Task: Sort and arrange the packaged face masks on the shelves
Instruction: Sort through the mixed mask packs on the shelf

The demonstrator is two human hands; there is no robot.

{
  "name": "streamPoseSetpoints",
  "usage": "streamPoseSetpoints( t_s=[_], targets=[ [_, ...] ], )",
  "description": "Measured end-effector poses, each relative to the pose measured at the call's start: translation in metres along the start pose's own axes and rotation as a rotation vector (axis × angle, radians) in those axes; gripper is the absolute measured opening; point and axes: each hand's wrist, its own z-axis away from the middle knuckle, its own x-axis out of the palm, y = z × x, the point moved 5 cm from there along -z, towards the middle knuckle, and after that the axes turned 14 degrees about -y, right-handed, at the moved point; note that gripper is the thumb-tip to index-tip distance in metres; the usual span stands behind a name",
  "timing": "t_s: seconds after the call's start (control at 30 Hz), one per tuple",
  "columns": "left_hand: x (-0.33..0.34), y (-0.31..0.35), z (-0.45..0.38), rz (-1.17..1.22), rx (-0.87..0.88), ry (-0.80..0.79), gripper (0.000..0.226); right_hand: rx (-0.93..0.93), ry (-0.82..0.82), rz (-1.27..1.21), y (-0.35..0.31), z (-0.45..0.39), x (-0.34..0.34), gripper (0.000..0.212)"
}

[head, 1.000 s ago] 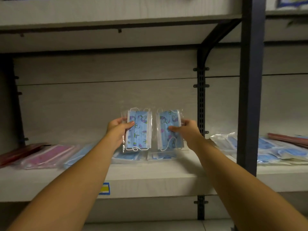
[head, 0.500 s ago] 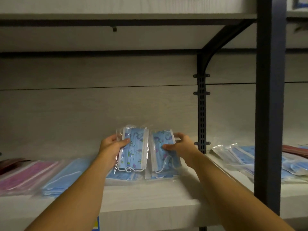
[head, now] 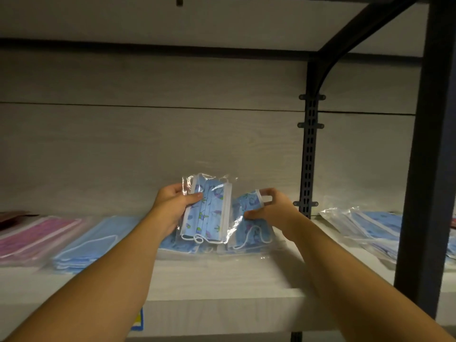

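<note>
Left hand [head: 172,208]: grasps upright printed pack [head: 207,211], just above shelf [head: 222,290], centre. Right hand [head: 269,208]: grasps second printed pack [head: 249,218], tilted, at 3 o'clock of the first. Plain blue pack [head: 86,245] at 9 o'clock; pink pack [head: 32,238] beyond.

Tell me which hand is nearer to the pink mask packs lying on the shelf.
Left. The left hand holds a patterned blue pack a few stacks to the right of the pink mask packs; the right hand is farther right, gripping another pack.
</note>
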Motion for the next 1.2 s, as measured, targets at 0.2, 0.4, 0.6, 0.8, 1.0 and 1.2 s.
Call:
streamPoseSetpoints(
  t_s=[0.2, 0.4, 0.6, 0.8, 1.0, 1.2],
  targets=[
    [0.004, -0.002, 0.0, -0.004, -0.024, -0.019, 0.016, 0.038, -0.028, 0.586, 0.005, 0.0, 0.005, 0.093],
    [0.007, -0.003, 0.0, -0.028, -0.052, -0.029, 0.019, 0.103, 0.029, 0.713, 0.006, 0.003, 0.002, 0.126],
    [0.01, -0.003, 0.002, -0.016, -0.066, -0.047, 0.019, 0.048, 0.127, 0.794, 0.002, 0.014, -0.004, 0.117],
    [0.02, -0.005, 0.002, -0.014, -0.088, -0.083, 0.018, 0.052, 0.338, 0.737, -0.002, 0.019, -0.022, 0.077],
    [0.036, -0.013, 0.003, -0.07, -0.141, -0.122, 0.022, 0.112, 0.44, 0.659, 0.004, 0.019, -0.031, 0.051],
    [0.045, -0.02, 0.002, -0.293, -0.18, -0.124, 0.026, 0.114, 0.451, 0.629, 0.007, 0.019, -0.034, 0.046]
  ],
)
